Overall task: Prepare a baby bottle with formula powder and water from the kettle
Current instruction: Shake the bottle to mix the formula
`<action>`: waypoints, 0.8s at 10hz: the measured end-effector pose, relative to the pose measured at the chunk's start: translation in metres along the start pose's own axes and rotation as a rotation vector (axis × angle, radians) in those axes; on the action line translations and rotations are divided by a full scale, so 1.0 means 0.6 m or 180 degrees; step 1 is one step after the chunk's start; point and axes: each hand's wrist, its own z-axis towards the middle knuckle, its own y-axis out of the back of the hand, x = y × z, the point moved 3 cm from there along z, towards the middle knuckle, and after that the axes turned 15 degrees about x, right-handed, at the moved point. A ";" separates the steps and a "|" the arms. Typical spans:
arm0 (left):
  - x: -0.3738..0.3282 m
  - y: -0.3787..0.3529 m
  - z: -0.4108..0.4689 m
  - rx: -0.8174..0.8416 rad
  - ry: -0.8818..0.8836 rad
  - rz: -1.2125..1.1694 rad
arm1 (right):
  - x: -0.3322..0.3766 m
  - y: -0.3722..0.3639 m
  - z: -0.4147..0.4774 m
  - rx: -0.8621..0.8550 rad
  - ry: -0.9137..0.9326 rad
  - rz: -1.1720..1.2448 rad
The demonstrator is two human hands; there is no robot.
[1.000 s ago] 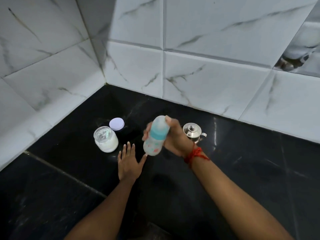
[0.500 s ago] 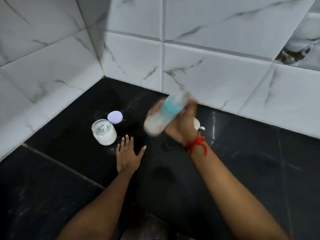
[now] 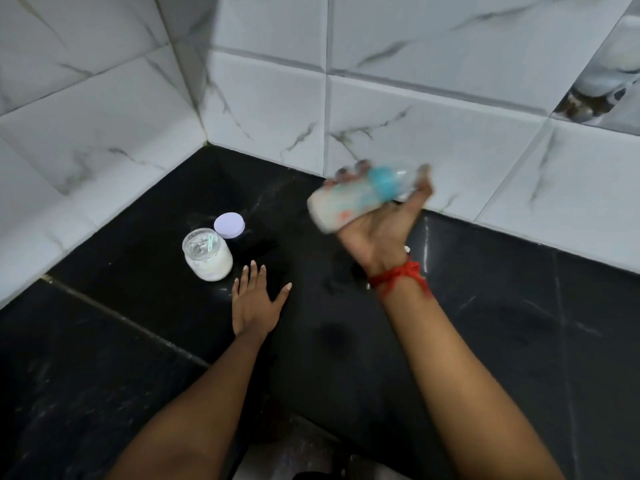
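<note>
While right hand (image 3: 381,228) grips baby bottle (image 3: 349,202) at one o'clock — shake firmly, cap tight — left hand (image 3: 254,303) lies spread.

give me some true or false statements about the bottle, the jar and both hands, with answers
1. The right hand holds the baby bottle above the counter. True.
2. The left hand grips the powder jar. False: it lies flat on the counter, near the jar but not touching it.
3. The lid is on the jar. False: it lies on the counter just behind the open jar.
4. The jar holds white powder. True.
5. The bottle stands upright. False: it is tilted well over, and blurred.
</note>
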 end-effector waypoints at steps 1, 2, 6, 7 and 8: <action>0.003 0.000 -0.002 -0.0069 0.0012 -0.0025 | -0.005 -0.011 -0.003 0.0046 -0.0187 -0.0421; 0.003 0.000 0.000 -0.0009 0.0005 -0.0034 | -0.001 0.005 -0.009 -0.0146 0.0008 -0.0122; 0.003 -0.003 -0.002 -0.0141 -0.0010 -0.0108 | -0.033 -0.036 -0.003 0.0198 -0.0409 -0.0813; 0.004 -0.003 0.002 -0.0100 -0.0012 -0.0011 | -0.006 -0.034 0.014 0.0136 0.0135 -0.0249; 0.005 -0.006 0.001 -0.0084 0.0010 -0.0026 | 0.002 -0.037 0.013 0.0259 -0.0075 -0.0504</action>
